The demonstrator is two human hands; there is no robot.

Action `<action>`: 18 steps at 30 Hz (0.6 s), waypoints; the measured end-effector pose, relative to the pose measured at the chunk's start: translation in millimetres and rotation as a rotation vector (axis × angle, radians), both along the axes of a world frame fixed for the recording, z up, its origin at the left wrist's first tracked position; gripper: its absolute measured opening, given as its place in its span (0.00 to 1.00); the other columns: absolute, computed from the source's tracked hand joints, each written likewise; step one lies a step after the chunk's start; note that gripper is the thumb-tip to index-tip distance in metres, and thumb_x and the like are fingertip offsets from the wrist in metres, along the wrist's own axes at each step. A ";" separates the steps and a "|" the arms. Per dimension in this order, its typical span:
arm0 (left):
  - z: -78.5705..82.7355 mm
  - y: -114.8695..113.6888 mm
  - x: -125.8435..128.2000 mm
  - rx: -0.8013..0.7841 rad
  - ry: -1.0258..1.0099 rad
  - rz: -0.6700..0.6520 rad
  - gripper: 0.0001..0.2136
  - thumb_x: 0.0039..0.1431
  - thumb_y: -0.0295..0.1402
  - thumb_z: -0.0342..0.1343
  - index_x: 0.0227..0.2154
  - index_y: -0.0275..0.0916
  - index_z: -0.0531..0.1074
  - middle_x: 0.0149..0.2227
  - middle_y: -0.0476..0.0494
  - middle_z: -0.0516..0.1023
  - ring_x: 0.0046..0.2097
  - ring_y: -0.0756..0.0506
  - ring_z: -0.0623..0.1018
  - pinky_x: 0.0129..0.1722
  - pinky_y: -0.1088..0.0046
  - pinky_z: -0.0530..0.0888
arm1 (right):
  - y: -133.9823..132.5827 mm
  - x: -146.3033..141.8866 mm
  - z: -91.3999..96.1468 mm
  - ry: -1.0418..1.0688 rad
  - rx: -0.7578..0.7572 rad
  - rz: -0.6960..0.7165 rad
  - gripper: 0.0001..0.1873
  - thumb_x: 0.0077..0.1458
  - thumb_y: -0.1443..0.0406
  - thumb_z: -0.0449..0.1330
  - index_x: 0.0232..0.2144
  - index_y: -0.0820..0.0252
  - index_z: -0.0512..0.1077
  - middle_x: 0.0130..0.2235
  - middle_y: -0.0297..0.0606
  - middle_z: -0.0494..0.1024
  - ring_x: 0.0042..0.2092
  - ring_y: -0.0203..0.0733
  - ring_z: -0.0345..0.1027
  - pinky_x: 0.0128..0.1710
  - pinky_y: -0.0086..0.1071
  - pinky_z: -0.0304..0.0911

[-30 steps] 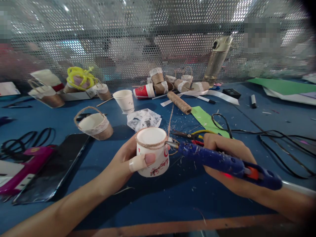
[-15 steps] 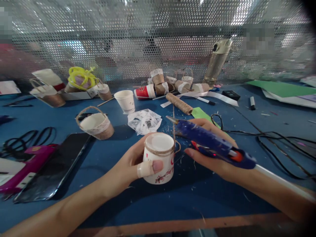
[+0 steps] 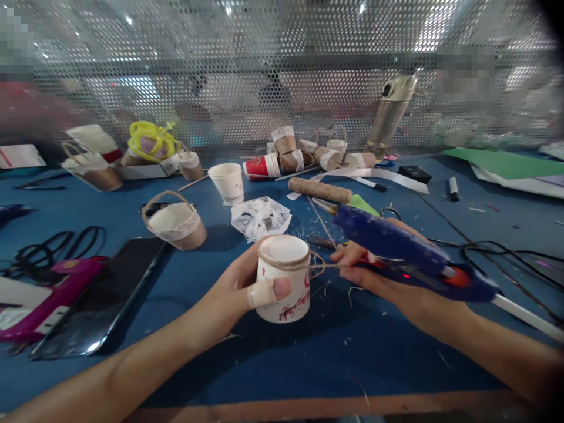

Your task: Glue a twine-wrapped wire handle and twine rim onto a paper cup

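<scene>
Upright in my left hand is a white paper cup with a printed flower pattern, the thumb taped and pressed on its front. Twine wraps round the cup just under the rim and loops out at its right side. My right hand holds a blue glue gun, its nozzle pointing up and left, a white glue stick coming out of the back. Between thumb and forefinger, that hand also pinches the twine to the right of the cup. Behind lies the twine roll, from which a strand runs down to my fingers.
Crumpled lace, a plain paper cup and a small handled basket stand beyond the left hand. A phone and a magenta glue gun lie left. Several small baskets, a bottle and cables are farther back and right.
My right hand has moved slightly right and now pinches the twine, pulling it out sideways from the cup. The twine roll has turned to lie more crosswise. The left hand still holds the cup.
</scene>
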State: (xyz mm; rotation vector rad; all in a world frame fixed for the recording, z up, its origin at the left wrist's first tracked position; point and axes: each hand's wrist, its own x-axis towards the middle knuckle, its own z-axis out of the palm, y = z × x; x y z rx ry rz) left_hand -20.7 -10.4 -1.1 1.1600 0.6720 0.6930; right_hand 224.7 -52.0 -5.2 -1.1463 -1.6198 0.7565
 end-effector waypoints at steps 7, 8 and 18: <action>-6.7 2.7 -3.3 0.052 -0.003 -0.015 0.17 0.56 0.37 0.66 0.48 0.45 0.74 0.45 0.47 0.78 0.47 0.44 0.75 0.46 0.72 0.72 | -20.8 2.3 12.6 0.025 -0.078 0.085 0.12 0.46 0.67 0.73 0.31 0.50 0.75 0.33 0.28 0.79 0.34 0.35 0.75 0.34 0.27 0.71; -6.0 2.4 -3.1 0.053 0.004 -0.017 0.16 0.56 0.36 0.65 0.48 0.45 0.74 0.45 0.47 0.78 0.47 0.44 0.75 0.45 0.72 0.72 | -21.0 0.9 13.1 0.041 -0.097 0.100 0.13 0.46 0.67 0.73 0.32 0.51 0.74 0.33 0.28 0.79 0.33 0.34 0.75 0.33 0.26 0.71; -1.8 0.6 2.7 0.073 0.098 0.055 0.19 0.55 0.32 0.67 0.48 0.44 0.70 0.42 0.51 0.75 0.45 0.48 0.74 0.44 0.77 0.72 | -17.0 -5.9 12.4 0.039 -0.125 0.007 0.15 0.44 0.65 0.75 0.34 0.51 0.76 0.34 0.29 0.79 0.31 0.34 0.72 0.30 0.24 0.70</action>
